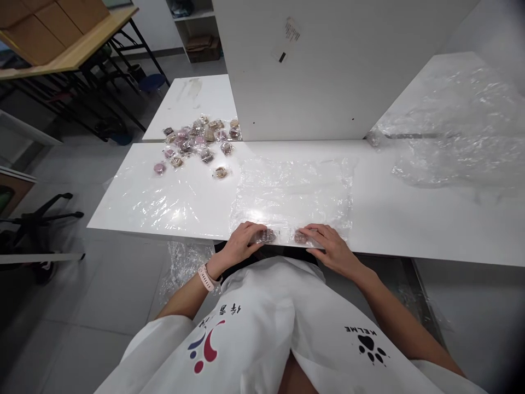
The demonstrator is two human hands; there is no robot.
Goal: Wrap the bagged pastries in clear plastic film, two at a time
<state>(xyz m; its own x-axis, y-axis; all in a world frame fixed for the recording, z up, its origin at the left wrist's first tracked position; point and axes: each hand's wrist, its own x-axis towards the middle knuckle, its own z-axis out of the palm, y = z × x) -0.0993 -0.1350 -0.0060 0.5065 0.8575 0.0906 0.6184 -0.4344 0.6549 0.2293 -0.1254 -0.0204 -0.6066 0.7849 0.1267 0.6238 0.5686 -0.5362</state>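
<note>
A clear plastic sheet (293, 191) lies spread on the white table in front of me. At the sheet's near edge, by the table's front edge, are two small reddish-brown items in clear plastic, one at each side. My left hand (246, 239) has its fingers closed around the left wrapped item (268, 236). The fingers of my right hand (330, 249) are closed on the right wrapped item (300, 236), with the thumb low near the table edge. The wrapping hides exactly what both items are.
Several small round items in clear wrappers, pink and brown, form a pile (197, 139) at the back left. A tall white panel (328, 71) stands behind the sheet. More crumpled clear plastic (447, 142) covers the right side, and some (184, 265) hangs below the table's front edge.
</note>
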